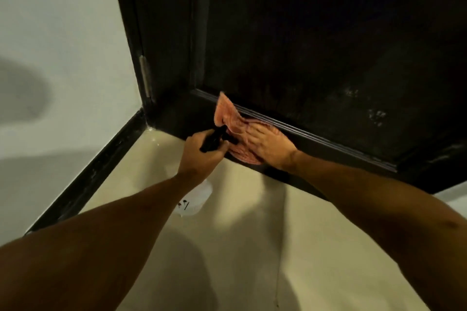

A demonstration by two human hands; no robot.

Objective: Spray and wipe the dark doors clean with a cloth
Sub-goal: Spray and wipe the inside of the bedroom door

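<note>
Flat and spread, the right grip presses the pink cloth against the bottom rail of the dark door, with no fingers curled round it. Most of the cloth lies under the palm, and its loose end bunches up and left, toward the hinge corner. The left grip, curled round the black head of the spray bottle, sits just left of the cloth. The rail's moulding runs from upper left to lower right, so the wipe probably follows that line. Pale smudges lie on the panel, up and right of the cloth.
</note>
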